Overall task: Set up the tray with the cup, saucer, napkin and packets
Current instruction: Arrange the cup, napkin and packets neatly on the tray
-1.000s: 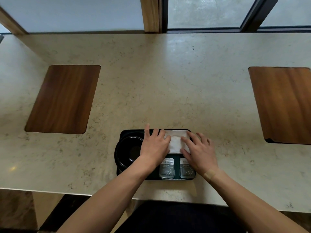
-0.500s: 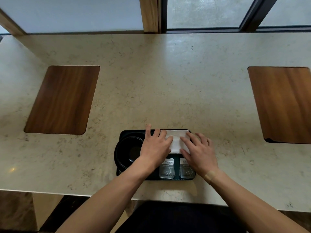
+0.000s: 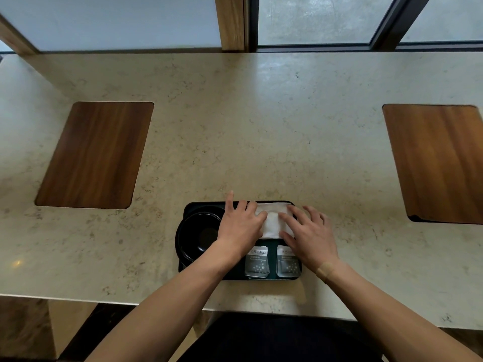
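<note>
Head view, looking down at the work surface: you are laying both hands on the white napkin (image 3: 273,222), which is lying folded in the far right part of the black tray (image 3: 190,208). Your left hand (image 3: 241,227) is resting with straight, slightly spread fingers on the napkin's left end, its forefinger reaching past the tray's far rim onto the stone. Your right hand (image 3: 309,237) is lying flat on the napkin's right end, fingers straight and fanned, gripping nothing; the two hands are sitting close together with a strip of white cloth showing between them. A tan plaster (image 3: 325,270) is wrapping your right wrist. Just below your left palm, the left packet (image 3: 257,262) is lying face up in the tray's near part; the right packet (image 3: 287,262) is lying just beside it, its upper corner tucked under your right hand. To the left of your left hand, a round black dish (image 3: 197,237) is occupying the tray's left part; whether this is cup, saucer or both cannot be told. The tray is sitting on the pale stone counter (image 3: 261,126). Well out beyond each hand, a wooden inlay is lying flush in the counter: one to the left (image 3: 95,155), one to the right (image 3: 439,163)
</note>
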